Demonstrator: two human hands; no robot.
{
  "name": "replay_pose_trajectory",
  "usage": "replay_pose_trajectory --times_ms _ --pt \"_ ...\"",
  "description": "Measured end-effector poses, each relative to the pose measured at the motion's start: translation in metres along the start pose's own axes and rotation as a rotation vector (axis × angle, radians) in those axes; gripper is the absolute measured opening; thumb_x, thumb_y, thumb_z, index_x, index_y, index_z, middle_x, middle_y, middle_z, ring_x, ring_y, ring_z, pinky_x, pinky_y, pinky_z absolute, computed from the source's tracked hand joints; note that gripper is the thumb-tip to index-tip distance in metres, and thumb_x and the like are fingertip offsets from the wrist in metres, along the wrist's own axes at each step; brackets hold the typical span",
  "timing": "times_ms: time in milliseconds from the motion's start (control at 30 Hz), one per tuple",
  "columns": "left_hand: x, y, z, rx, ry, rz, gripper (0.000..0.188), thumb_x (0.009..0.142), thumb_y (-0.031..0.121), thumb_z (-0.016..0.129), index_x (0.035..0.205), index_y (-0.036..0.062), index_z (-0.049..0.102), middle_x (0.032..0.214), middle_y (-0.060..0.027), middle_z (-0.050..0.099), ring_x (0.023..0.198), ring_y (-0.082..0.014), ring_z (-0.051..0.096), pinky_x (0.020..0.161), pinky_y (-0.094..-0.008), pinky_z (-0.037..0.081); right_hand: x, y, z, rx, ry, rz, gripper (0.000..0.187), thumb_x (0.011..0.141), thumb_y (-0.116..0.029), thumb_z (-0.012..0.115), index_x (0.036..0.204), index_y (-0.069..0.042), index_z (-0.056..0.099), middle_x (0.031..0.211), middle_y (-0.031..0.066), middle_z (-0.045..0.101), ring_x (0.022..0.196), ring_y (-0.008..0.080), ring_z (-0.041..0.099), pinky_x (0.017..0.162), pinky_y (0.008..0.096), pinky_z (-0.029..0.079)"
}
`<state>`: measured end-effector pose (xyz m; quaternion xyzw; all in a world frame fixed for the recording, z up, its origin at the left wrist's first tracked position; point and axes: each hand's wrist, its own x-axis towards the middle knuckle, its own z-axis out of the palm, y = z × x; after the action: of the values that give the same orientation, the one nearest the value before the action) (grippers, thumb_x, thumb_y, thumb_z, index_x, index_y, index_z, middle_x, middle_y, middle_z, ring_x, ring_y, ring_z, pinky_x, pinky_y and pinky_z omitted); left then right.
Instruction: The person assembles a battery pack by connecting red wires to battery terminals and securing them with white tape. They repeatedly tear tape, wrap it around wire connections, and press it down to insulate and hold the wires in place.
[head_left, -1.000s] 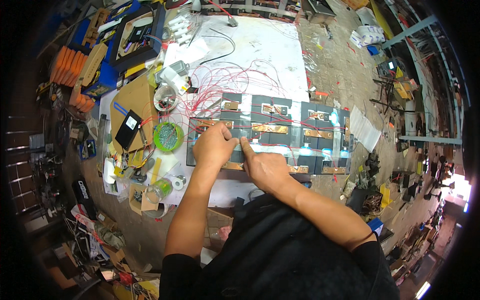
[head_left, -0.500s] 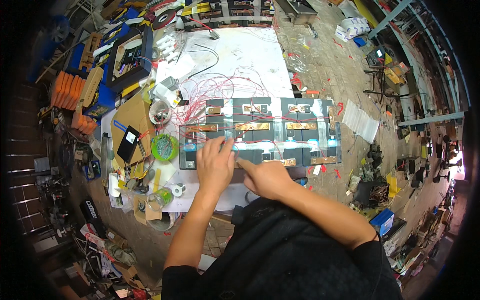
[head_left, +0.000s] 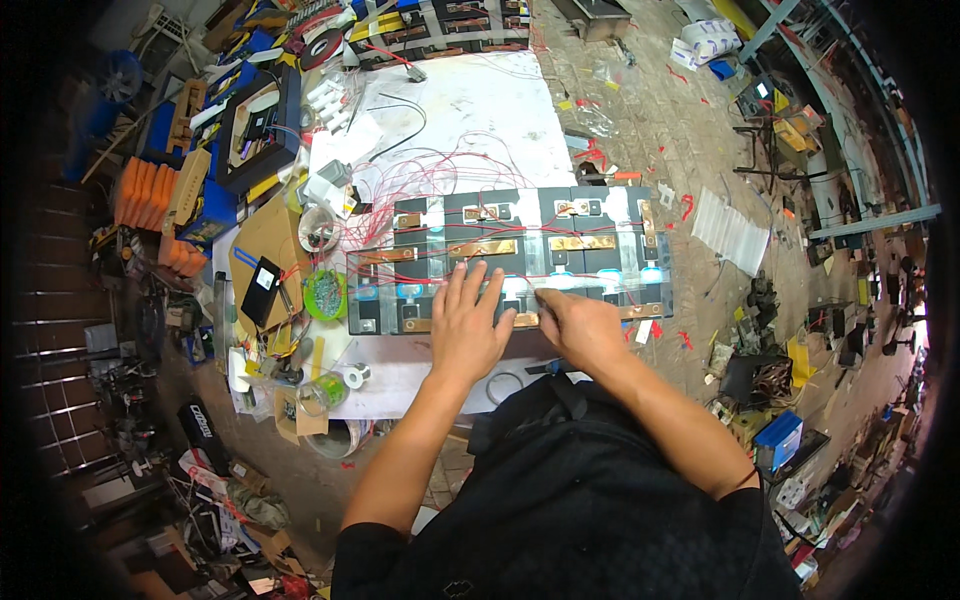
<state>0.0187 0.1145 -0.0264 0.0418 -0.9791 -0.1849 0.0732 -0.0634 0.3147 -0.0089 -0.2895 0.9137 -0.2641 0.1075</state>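
Note:
A wide block of dark battery cells (head_left: 520,265) lies in front of me, with copper connecting strips (head_left: 482,249), clear tape (head_left: 627,236) and thin red wires (head_left: 440,163) across its top. My left hand (head_left: 468,325) rests palm down on its near side, fingers stretched and a little apart, holding nothing. Beside it, my right hand (head_left: 585,328) is curled, index finger and thumb bent down onto the taped near row. Whatever is under those fingertips is hidden.
To the left are a green bowl of small parts (head_left: 325,295), a black device on cardboard (head_left: 262,290), a clear jar (head_left: 325,393) and a solder spool (head_left: 355,376). A second battery block (head_left: 440,30) stands at the far end of the white table (head_left: 470,105). Clutter covers the floor.
Both hands have shifted right along the near row. My left fingers now lie flatter and more spread, and my right index finger is more bent. The view has shifted slightly.

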Motion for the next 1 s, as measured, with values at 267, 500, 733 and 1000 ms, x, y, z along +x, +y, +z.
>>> replay_pose_trajectory --times_ms 267,500,733,1000 --pt "-0.004 0.009 -0.001 0.028 0.005 -0.031 0.057 0.096 0.031 0.08 0.147 0.0107 0.068 0.157 -0.0187 0.059 0.151 -0.0413 0.049 0.123 -0.0554 0.036 0.008 0.002 0.003 0.037 -0.009 0.019 0.016 0.099 -0.021 0.07 0.108 -0.009 0.071 0.086 0.0159 0.078 0.075 0.0389 0.076 0.065 0.0515 0.058" --pt "-0.006 0.02 -0.001 0.104 0.008 -0.021 0.059 0.094 0.036 0.082 0.147 0.0143 0.069 0.157 -0.0201 0.06 0.15 -0.0423 0.05 0.12 -0.0573 0.04 0.017 0.014 0.008 0.063 0.069 -0.065 0.012 0.098 -0.018 0.067 0.103 -0.007 0.067 0.08 0.0174 0.075 0.071 0.0412 0.074 0.062 0.0546 0.057" --pt "-0.006 0.026 0.002 0.043 0.018 -0.119 0.06 0.097 0.038 0.08 0.151 0.0159 0.066 0.158 -0.0192 0.059 0.151 -0.041 0.049 0.122 -0.058 0.037 0.046 0.034 0.008 -0.035 0.084 -0.123 0.011 0.095 -0.015 0.065 0.099 -0.005 0.066 0.076 0.0183 0.075 0.068 0.0404 0.075 0.06 0.0529 0.058" --pt "-0.003 0.031 0.01 0.092 0.029 -0.14 0.058 0.098 0.036 0.079 0.151 0.0165 0.067 0.161 -0.019 0.056 0.153 -0.0411 0.048 0.123 -0.0578 0.036 0.052 0.036 0.016 -0.067 0.065 -0.072 0.02 0.102 -0.021 0.065 0.092 -0.004 0.064 0.07 0.0206 0.073 0.062 0.0422 0.072 0.057 0.0554 0.056"
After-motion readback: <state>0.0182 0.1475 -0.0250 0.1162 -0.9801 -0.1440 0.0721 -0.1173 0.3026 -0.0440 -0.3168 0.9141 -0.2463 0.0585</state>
